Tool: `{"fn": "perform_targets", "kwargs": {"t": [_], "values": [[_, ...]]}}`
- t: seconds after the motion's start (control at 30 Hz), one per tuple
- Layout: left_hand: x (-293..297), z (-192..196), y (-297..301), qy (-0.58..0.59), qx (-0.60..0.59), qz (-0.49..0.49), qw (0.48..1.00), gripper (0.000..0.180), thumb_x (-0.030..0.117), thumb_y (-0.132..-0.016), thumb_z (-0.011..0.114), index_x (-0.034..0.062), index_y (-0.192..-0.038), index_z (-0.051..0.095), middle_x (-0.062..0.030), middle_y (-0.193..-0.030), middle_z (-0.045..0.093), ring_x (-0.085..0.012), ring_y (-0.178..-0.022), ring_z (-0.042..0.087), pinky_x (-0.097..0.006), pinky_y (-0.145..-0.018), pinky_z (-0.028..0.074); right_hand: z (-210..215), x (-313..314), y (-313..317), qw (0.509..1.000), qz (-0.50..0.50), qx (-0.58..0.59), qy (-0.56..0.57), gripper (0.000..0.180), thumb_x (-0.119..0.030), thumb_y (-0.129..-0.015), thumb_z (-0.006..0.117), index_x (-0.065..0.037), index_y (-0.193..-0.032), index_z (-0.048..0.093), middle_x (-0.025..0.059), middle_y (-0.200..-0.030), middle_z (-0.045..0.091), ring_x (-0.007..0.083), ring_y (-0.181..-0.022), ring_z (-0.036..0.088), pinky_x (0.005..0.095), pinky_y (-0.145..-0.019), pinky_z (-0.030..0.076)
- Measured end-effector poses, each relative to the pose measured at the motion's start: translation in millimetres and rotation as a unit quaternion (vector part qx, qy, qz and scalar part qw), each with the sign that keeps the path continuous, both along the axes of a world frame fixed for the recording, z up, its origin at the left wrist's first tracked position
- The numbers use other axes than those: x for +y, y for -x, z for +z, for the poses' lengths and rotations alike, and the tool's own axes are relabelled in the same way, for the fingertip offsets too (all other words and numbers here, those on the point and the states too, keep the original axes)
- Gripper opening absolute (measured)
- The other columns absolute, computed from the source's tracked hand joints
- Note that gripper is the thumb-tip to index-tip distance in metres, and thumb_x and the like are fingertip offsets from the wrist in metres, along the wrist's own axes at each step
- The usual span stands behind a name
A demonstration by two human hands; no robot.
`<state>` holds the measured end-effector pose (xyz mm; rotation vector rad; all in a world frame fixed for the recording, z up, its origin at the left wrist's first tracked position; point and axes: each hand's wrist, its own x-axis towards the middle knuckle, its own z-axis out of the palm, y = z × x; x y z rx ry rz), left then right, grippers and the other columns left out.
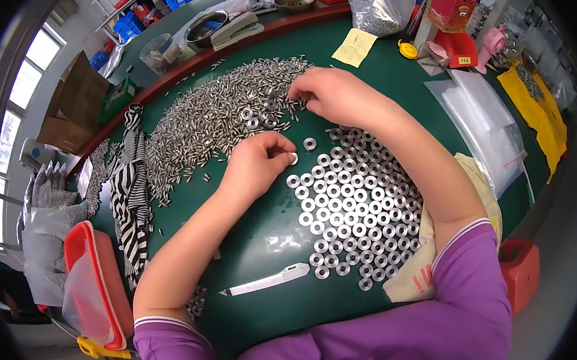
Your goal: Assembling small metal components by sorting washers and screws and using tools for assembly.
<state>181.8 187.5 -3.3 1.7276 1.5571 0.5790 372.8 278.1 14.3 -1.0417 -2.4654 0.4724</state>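
Observation:
My left hand [258,163] rests on the green table [253,243] with its fingers curled around a small silver ring at its fingertips. Beside it lies a field of silver rings [351,209] set out in rows. My right hand [328,91] reaches further back, its fingers closed at the edge of a large heap of small metal pins [211,122]; what it pinches is hidden. A few loose rings [255,115] lie among the pins between both hands.
A white utility knife [269,280] lies near the front edge. A striped cloth [128,184] and a red tray [95,280] are at the left. Clear plastic bags [482,119], a yellow note [354,46], metal bowls [205,26] and a stapler [238,30] stand behind.

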Motion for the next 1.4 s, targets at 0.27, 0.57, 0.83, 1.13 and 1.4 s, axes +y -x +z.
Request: {"fn": "perform_targets", "kwargs": {"t": [0.27,0.57,0.83,1.13,1.4], "values": [[13.7,-1.8,18.0,-0.281,0.072,-0.008,0.957,0.032,-0.004,-0.085,0.057,0.0044,-0.115,0.060,-0.0115,-0.102,0.062,-0.0215,-0.086,0.064,-0.031,-0.077,0.052,-43.0,27.8,4.3,0.994,-0.011,0.030,-0.107,0.027,-0.009,-0.077,0.067,-0.007,-0.104,0.065,0.0088,-0.105,0.063,0.0299,-0.104,0.056,0.0389,-0.092,0.046],[39.7,-12.2,10.9,-0.355,0.201,-0.018,0.913,0.024,0.008,-0.073,0.071,0.0054,-0.096,0.065,-0.0114,-0.094,0.059,-0.0310,-0.094,0.057,-0.040,-0.084,0.047,-35.3,19.9,6.2,0.988,0.011,0.067,-0.142,0.022,-0.007,-0.074,0.068,-0.007,-0.095,0.059,0.0087,-0.095,0.061,0.0301,-0.099,0.055,0.0390,-0.087,0.047],[40.8,-7.0,9.6,-0.327,0.229,-0.063,0.915,0.026,0.005,-0.068,0.072,0.0076,-0.094,0.067,-0.0103,-0.096,0.057,-0.0308,-0.097,0.055,-0.040,-0.086,0.046,9.6,-8.6,-2.7,0.987,0.077,-0.127,0.067,0.024,-0.004,-0.071,0.070,-0.005,-0.093,0.063,0.0090,-0.090,0.064,0.0274,-0.087,0.063,0.0376,-0.078,0.050],[41.6,-4.1,13.9,-0.337,0.243,-0.096,0.904,0.034,0.001,-0.065,0.072,0.0065,-0.098,0.064,-0.0108,-0.100,0.058,-0.0311,-0.099,0.055,-0.040,-0.088,0.046,10.7,8.6,-15.1,0.996,0.026,-0.063,0.055,0.029,-0.002,-0.076,0.061,-0.006,-0.105,0.063,0.0083,-0.090,0.065,0.0233,-0.085,0.063,0.0333,-0.077,0.051],[-1.5,6.5,23.5,-0.077,-0.008,-0.011,0.997,0.020,0.012,-0.083,0.066,0.0009,-0.099,0.063,-0.0045,-0.077,0.059,-0.0106,-0.068,0.054,-0.026,-0.065,0.048,-13.1,19.2,-11.2,0.999,0.003,0.003,-0.048,0.024,-0.005,-0.079,0.061,-0.010,-0.103,0.064,0.0073,-0.096,0.065,0.0263,-0.092,0.062,0.0370,-0.082,0.050]]}}
